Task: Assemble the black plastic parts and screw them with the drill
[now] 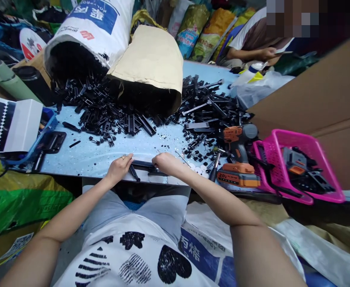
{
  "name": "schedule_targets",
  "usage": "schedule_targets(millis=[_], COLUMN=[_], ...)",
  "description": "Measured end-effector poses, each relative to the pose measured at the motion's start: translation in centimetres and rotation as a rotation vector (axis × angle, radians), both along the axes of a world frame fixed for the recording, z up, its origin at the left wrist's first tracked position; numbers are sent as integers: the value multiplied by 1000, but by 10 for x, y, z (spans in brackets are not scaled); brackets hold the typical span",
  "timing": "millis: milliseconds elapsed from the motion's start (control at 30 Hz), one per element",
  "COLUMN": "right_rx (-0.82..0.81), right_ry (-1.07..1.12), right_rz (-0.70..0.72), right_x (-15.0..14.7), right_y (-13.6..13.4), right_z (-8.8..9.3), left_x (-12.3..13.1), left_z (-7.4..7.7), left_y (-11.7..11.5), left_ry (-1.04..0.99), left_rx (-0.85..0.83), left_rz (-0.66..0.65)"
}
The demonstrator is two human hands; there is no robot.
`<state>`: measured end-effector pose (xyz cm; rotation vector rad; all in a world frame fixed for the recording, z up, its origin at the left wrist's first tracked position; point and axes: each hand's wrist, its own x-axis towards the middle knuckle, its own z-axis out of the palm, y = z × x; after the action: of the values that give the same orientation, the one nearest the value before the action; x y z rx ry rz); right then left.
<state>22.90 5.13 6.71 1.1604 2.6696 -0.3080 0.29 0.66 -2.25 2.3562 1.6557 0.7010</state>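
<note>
Near the table's front edge, a long black plastic part (143, 164) spans the gap between my two hands. My left hand (120, 169) is closed on its left end, thumb and fingers pinching. Fingers of my right hand (166, 162) are curled over the right end. A smaller black piece (134, 173) slants down from the part beside my left fingers. Another dark piece (157, 173) lies just below my right hand. Beyond my hands, black plastic parts (103, 107) are heaped in front of a white sack (103, 36) and a tan sack (154, 56).
An orange cordless drill (237, 155) stands right of my hands, with a hammer (216, 164) beside it. Farther right is a pink basket (327, 171). At left are a blue tray (28, 157), a black holder (54, 142) and green bottle (16, 85). Another person's hand (267, 54) holds a phone.
</note>
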Motion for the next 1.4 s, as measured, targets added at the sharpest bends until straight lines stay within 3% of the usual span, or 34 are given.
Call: schedule_targets(millis=[133,267,367,467,600,733,900,1000,1133,1200,1267,1400], right_rx=[-22,25,109,71,-9,2,41,105,343,402,394,301], right_ry=[60,174,462,600,719,731,658,663,593,489,385,355], right_rz=[-64,-101,-3,93,49,-27,-74,6,-93,-139,-96,21], right_x=[12,14,-9,-38,-52,-49,-56,-35,27,52,64,64], right_y=[1,-12,-25,-29,-25,-26,-32,-39,-52,-56,-55,-42], right_z=[-8,-22,-35,-53,-77,-89,-85,-79,-83,-91,-100,-108], left_x=[-1,2,16,36,50,48,53,44,21,19,25,37], left_z=[7,18,22,20,15,11,11,11,11,10,9,9], left_y=[-5,-25,-41,-47,-42,-40,-43,-41,-22,-8,5,15], left_ry=[-53,-23,125,213,209,173,154,171,195,256,334,427], left_rx=[1,-18,-190,-337,-405,-395,-394,-293,119,232,224,122], left_rz=[51,228,282,285,365,397,410,264,-166,-379,-506,-538])
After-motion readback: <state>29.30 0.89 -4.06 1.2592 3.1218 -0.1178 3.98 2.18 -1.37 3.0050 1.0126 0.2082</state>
